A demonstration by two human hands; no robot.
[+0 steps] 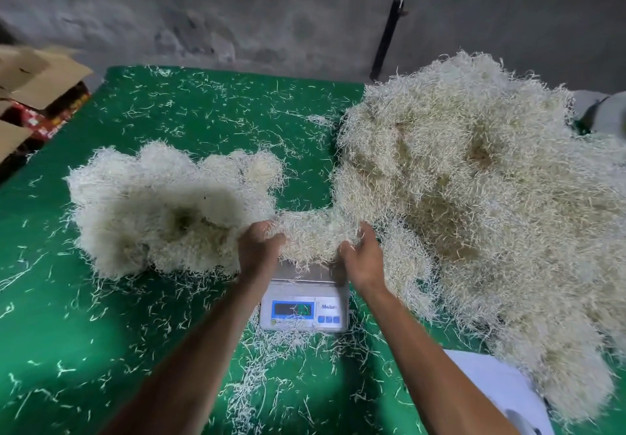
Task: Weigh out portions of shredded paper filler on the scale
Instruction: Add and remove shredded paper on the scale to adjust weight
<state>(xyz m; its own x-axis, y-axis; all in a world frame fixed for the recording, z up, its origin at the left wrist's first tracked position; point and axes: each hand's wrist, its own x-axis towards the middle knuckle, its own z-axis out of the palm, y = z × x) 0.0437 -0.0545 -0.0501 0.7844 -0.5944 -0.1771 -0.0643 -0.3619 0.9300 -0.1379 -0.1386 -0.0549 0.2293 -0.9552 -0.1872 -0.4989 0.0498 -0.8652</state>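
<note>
Indoors, green table (203, 112), grey wall (237, 11), both hands' fingers (276, 239) gripping shredded paper (313, 238) above scale (305, 309)

Two bare forearms are showing from the bottom of the frame, with no sleeve, glove, watch or ring covering them as far as they are in view. The left hand (259, 248) and the right hand (364, 256) are both uncovered, fingers and wrists bare. The upper arms are falling outside the frame, so any clothing is going unseen.
</note>
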